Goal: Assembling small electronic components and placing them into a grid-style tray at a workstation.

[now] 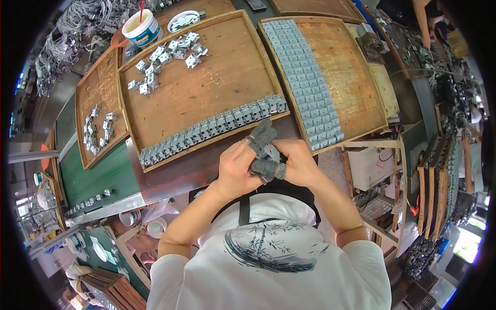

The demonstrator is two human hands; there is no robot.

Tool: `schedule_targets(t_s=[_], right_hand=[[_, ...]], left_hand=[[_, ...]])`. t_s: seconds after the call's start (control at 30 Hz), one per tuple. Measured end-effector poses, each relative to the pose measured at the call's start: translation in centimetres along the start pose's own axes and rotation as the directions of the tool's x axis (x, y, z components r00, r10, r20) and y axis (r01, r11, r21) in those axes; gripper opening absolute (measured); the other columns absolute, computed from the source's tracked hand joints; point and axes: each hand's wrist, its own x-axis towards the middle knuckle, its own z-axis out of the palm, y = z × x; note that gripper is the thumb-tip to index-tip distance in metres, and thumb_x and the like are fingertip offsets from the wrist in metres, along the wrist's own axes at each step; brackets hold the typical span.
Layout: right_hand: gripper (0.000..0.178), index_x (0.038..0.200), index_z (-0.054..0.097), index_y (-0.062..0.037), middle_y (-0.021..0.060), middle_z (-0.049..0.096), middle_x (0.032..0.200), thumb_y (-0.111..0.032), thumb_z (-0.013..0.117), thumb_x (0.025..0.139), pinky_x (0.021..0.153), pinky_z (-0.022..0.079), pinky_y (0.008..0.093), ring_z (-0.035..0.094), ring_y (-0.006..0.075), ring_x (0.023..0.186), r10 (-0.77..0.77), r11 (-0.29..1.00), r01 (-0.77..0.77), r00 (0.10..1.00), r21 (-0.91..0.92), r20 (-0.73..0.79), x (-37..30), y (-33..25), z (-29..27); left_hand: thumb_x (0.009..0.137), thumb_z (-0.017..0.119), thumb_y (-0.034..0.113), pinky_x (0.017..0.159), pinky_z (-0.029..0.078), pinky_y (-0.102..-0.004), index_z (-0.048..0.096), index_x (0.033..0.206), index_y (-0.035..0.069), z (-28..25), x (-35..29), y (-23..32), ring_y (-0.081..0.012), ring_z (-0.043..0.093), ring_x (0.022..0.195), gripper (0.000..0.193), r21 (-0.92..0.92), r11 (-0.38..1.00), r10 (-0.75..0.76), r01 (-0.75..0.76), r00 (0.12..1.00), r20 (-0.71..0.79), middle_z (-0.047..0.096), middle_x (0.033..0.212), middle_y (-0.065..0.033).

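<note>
In front of my body, my left hand (237,164) and my right hand (298,161) meet with fingers curled together. Dark grey knitted covers (262,135) wrap some of the fingers. Pinched between both hands is a small silver-grey metal part (271,151), mostly hidden by the fingers. Just beyond them lies the front rim of a wooden tray (206,72). A long row of similar grey metal parts (214,125) stands along that rim. Farther back in the tray, a loose cluster of metal pieces (152,70) is scattered.
At right, another wooden tray (354,77) holds tight columns of grey blocks (305,77). A smaller tray (101,72) at left carries loose pieces. A white bucket (141,28) and a white bowl (183,20) stand behind. Several small parts (90,200) line the green surface.
</note>
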Motion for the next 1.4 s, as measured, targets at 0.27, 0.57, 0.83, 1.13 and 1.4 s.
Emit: schedule_targets(t_s=[0.27, 0.57, 0.83, 1.13, 1.4], right_hand=[[0.037, 0.094, 0.067, 0.0003, 0.0126, 0.068, 0.079, -0.034, 0.075, 0.083, 0.067, 0.05, 0.0328, 0.064, 0.0179, 0.071, 0.213, 0.949, -0.237, 0.968, -0.206, -0.133, -0.2, -1.1, -1.7], [0.008, 0.094, 0.066, 0.0003, 0.0003, 0.064, 0.078, -0.007, 0.065, 0.091, 0.065, 0.045, 0.0247, 0.056, 0.0077, 0.072, 0.379, 0.923, -0.327, 0.859, 0.201, -0.343, -5.8, 3.4, -6.2], [0.012, 0.091, 0.066, -0.0006, 0.0001, 0.063, 0.076, -0.013, 0.065, 0.093, 0.064, 0.045, 0.0247, 0.055, 0.0086, 0.069, 0.395, 0.892, -0.217, 0.801, 0.395, -0.45, -4.3, 5.8, -10.9], [0.026, 0.101, 0.07, -0.0022, 0.0121, 0.069, 0.081, -0.023, 0.065, 0.086, 0.07, 0.05, 0.0328, 0.066, 0.0213, 0.076, 0.222, 0.962, -0.273, 0.84, -0.031, -0.495, 18.5, 12.6, -18.7], [0.056, 0.115, 0.071, -0.0089, 0.021, 0.067, 0.118, -0.05, 0.068, 0.077, 0.099, 0.045, 0.0415, 0.061, 0.0377, 0.116, 0.415, 0.784, -0.589, 0.732, -0.196, -0.54, 32.5, 23.2, -22.0]], left_hand=[[0.069, 0.08, 0.015, 0.084, 0.048, -0.0303, 0.06, 0.13, 0.008, -1.2, 2.3, -0.8, -0.0288, 0.053, 0.104, 0.064, 0.108, 0.987, -0.134, 0.121, 0.984, 0.117, 0.052, 0.113, -0.0143], [0.074, 0.074, 0.012, 0.083, 0.049, -0.0361, 0.064, 0.114, 0.002, 2.5, 11.3, -10.9, -0.0271, 0.065, 0.094, 0.043, -0.114, 0.703, -0.666, 0.702, 0.706, 0.242, 0.068, 0.098, -0.0174], [0.074, 0.077, 0.01, 0.075, 0.051, -0.0322, 0.066, 0.108, 0.002, 7.4, 13.2, -16.5, -0.0172, 0.063, 0.084, 0.036, 0.013, 0.669, -0.694, 0.743, 0.618, 0.369, 0.069, 0.091, -0.0084], [0.076, 0.081, 0.018, 0.087, 0.05, -0.0346, 0.057, 0.116, 0.002, 6.8, 10.2, -14.5, -0.0248, 0.064, 0.094, 0.049, -0.04, 0.693, -0.695, 0.72, 0.681, 0.229, 0.069, 0.102, -0.0144], [0.07, 0.069, 0.006, 0.084, 0.049, -0.044, 0.052, 0.121, 0.003, 2.3, 12.1, -13.2, -0.0418, 0.052, 0.102, 0.053, 0.169, 0.806, -0.586, 0.568, 0.806, 0.088, 0.046, 0.11, -0.0203]])
